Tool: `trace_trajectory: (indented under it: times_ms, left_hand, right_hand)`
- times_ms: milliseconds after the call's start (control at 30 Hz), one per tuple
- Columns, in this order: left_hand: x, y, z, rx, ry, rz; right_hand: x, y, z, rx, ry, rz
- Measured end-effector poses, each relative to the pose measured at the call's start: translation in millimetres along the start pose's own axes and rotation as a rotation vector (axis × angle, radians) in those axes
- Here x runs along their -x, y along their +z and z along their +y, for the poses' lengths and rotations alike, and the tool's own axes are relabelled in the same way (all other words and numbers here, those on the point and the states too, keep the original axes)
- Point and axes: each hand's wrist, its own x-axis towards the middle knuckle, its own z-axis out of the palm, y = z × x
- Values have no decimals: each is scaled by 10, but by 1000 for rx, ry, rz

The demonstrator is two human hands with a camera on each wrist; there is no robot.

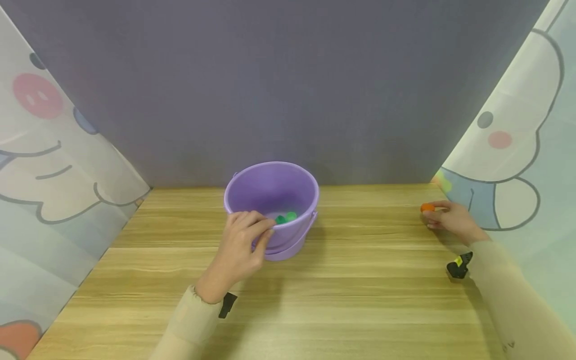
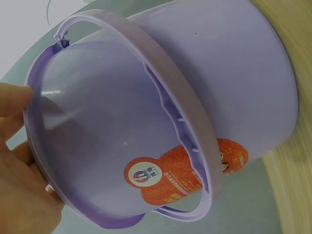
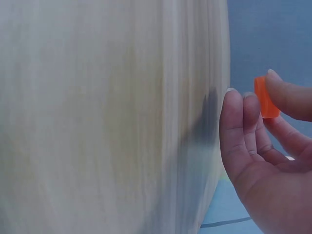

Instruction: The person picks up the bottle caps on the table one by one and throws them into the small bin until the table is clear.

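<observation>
A purple bucket [image 1: 272, 170] stands on the wooden table, with small green pieces [image 1: 291, 216] inside near its front wall. My left hand [image 1: 240, 245] grips the bucket's near rim, fingers over the edge and thumb outside. In the left wrist view the bucket's handle [image 2: 168, 73] hangs down across its side, partly over a red sticker [image 2: 163, 187]. At the far right, my right hand [image 1: 452, 220] pinches a small orange piece [image 3: 265, 97] between thumb and fingers, above the tabletop. The exact kind of the orange and green pieces is hard to tell.
The wooden table [image 1: 369, 300] ends at a dark grey panel [image 1: 288, 90] behind the bucket. Cartoon-printed cloths [image 1: 513, 135] hang along both sides, the right one close to my right hand. A black strap piece [image 1: 459, 266] sits by the right cuff.
</observation>
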Motion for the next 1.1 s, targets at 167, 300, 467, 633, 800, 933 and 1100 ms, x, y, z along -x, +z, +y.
trace_trajectory:
  times_ms: [167, 300, 467, 633, 800, 933, 1100]
  left_hand:
    - [-6, 3, 4, 2, 2, 2]
    - [-9, 5, 2, 4, 1, 3]
    - [-13, 5, -2, 8, 1, 3]
    - [-14, 1, 1, 7, 2, 4]
    - [-15, -2, 5, 7, 3, 5]
    - [-12, -5, 7, 6, 5, 5]
    - [-4, -9, 8, 4, 1, 3]
  right_hand:
    - [27, 39, -21, 8, -21, 11]
    - [24, 73, -14, 6, -39, 11]
    - [33, 119, -57, 8, -57, 1]
    - [59, 171, -141, 40, -71, 1]
    - [89, 220, -225, 70, -95, 8]
    - [112, 252, -297, 93, -104, 9]
    - [118, 286, -379, 112, -116, 2]
